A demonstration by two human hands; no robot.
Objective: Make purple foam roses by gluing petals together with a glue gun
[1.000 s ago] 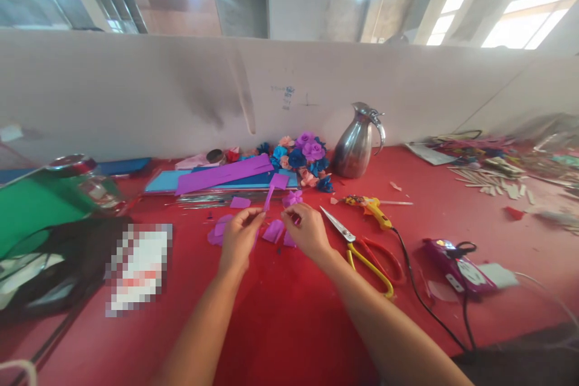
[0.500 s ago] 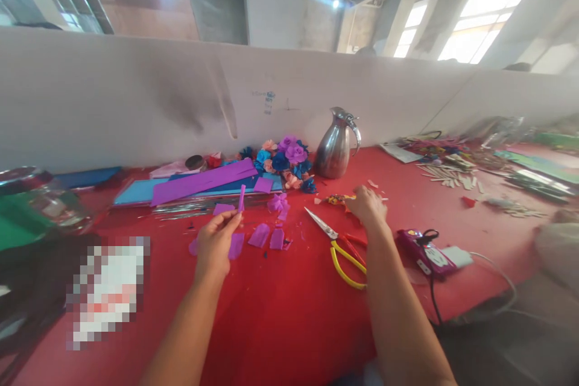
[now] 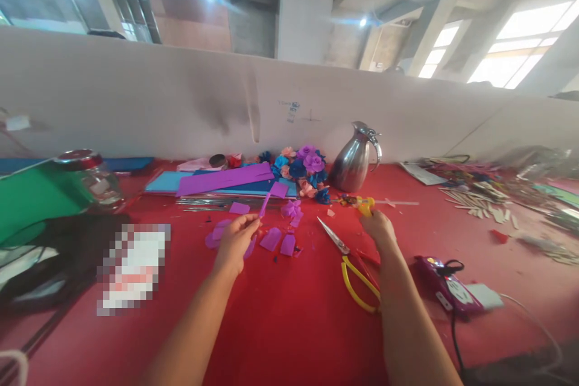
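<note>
My left hand [image 3: 237,241] pinches a narrow purple paper strip [image 3: 265,202], which points up from the fingertips. My right hand [image 3: 379,228] is closed around the handle of a yellow hot glue gun [image 3: 366,206]. A pale glue stick [image 3: 400,202] sticks out behind the gun, and its front end points left toward the paper flowers. Cut purple paper petals [image 3: 271,239] lie on the table between the hands. Just beyond them sits a small purple paper flower [image 3: 292,209]. Scissors with yellow and red handles [image 3: 346,268] lie open to the left of my right forearm.
Finished paper flowers [image 3: 298,167] are heaped near the wall beside a steel jug [image 3: 355,160]. Purple and blue paper sheets [image 3: 226,180] lie behind my left hand. A power strip [image 3: 447,286] with cables sits at right, and a glass jar [image 3: 93,181] stands at left.
My right hand has raised the yellow glue gun, which now shows clearly with its glue stick. The left hand keeps its pinch on the strip. The whole view has shifted.
</note>
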